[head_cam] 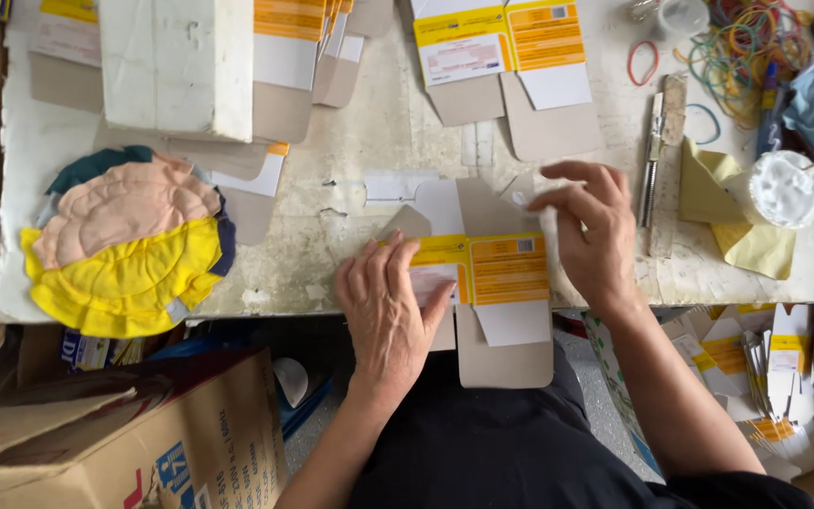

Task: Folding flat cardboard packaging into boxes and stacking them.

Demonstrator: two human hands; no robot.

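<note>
Head view: flat carton blank (487,283) at the table's near edge, under both hands.

Left hand (390,311) pressed palm-down, fingers spread flat, on the blank's left panel, gripping nothing. Right hand (588,226) nearer the upper right flap, thumb and forefinger pinched on its thin edge. Long axis of the blank running away from the body, lower flap overhanging the worn white table (369,132). Smooth printed card, yellow and orange face, grey-brown flaps. Soft scalloped cloth rounds (129,250) well left; tangled rubber bands (741,52) far right.
</note>
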